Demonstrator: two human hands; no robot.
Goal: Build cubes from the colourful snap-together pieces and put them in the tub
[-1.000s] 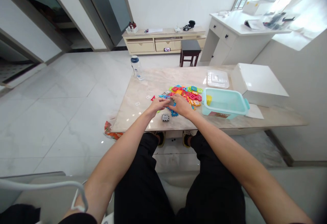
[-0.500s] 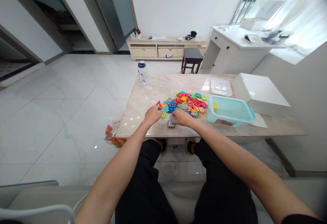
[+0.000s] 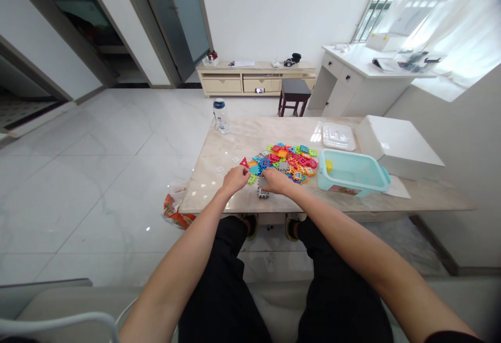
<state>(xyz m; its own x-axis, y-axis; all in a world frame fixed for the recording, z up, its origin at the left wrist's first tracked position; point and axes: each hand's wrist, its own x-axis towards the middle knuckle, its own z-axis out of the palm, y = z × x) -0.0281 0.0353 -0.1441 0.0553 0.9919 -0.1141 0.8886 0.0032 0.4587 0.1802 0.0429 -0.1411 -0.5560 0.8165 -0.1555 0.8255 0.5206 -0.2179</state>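
Head view: the right hand (image 3: 277, 181) curls over a gray block (image 3: 263, 193), and the left hand (image 3: 235, 179) sits just left of it. It is hard to tell if either hand holds anything.

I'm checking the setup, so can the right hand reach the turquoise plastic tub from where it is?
Probably yes. The right hand sits near the turquoise plastic tub on the same marble tabletop, and only the edge of the pile of coloured interlocking pieces lies toward it, low enough to pass over.
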